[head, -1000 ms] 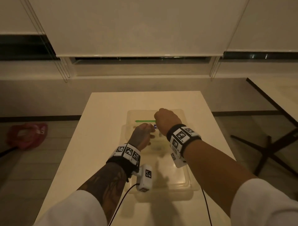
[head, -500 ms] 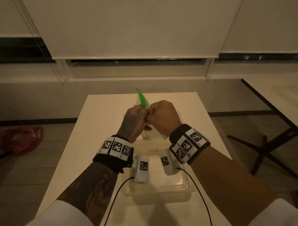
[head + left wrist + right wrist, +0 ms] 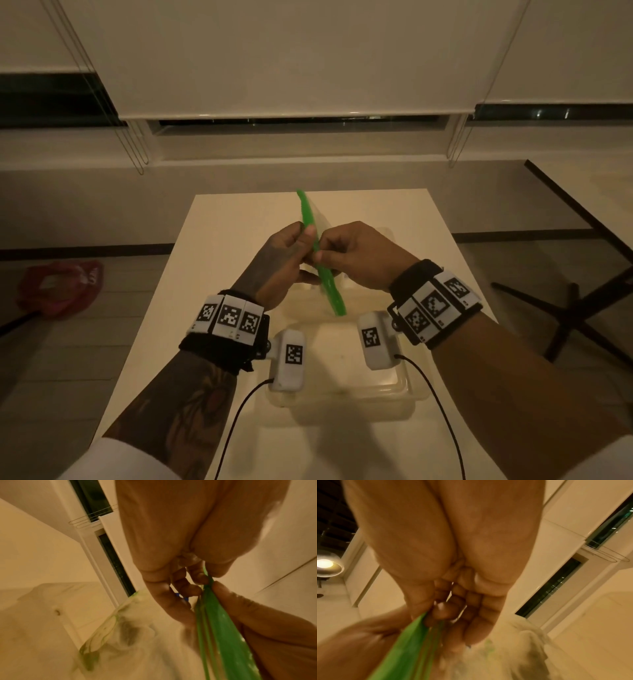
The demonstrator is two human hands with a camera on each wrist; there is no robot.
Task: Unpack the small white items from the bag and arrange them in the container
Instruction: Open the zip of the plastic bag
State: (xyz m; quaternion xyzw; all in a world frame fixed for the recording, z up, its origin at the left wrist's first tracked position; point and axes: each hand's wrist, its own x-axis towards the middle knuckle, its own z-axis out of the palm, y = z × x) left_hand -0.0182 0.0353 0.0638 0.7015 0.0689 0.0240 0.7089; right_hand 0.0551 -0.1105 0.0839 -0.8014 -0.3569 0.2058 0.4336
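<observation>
A clear plastic bag with a green zip strip [image 3: 320,260] hangs in the air above the container, its strip running from far-left to near-right. My left hand [image 3: 287,255] pinches the strip from the left side, and my right hand [image 3: 337,255] pinches it from the right, thumbs nearly meeting. In the left wrist view the bag [image 3: 123,626] sags below the fingers with pale items showing dimly inside; the green strip [image 3: 221,635] runs toward the camera. The right wrist view shows the strip [image 3: 406,649] and the bag [image 3: 513,649]. The clear container [image 3: 346,383] sits on the table under my wrists.
The white table [image 3: 219,260] stretches ahead to a wall with lowered blinds. A red bag [image 3: 58,287] lies on the floor to the left. Another table with a black leg base [image 3: 582,298] stands to the right. Camera cables trail from both wrists toward me.
Both hands lifted the bag out of the container and raised it upright. They now pinch the green strip from either side, a little higher and closer to me than half a second ago.
</observation>
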